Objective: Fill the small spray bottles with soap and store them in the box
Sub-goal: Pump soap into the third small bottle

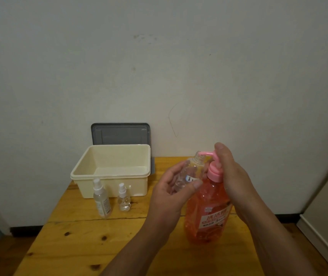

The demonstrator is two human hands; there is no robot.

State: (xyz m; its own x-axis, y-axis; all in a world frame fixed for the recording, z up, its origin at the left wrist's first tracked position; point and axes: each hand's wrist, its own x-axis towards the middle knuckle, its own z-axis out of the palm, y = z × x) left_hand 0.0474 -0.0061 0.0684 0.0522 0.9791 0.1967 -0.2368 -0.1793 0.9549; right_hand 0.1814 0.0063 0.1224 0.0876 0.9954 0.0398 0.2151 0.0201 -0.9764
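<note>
Cream box (109,188) empty; 2 spray bottles (101,198) outside.

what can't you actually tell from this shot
Head view only:
- Soap level in the open clear bottle: the left hand wraps its lower body.
- Pump top of the orange soap bottle: partly covered by the right hand, so any soap flow is unseen.
- Gray lid: lower part hidden behind the cream box.
- Labels on the two capped spray bottles: too small to read.
</note>
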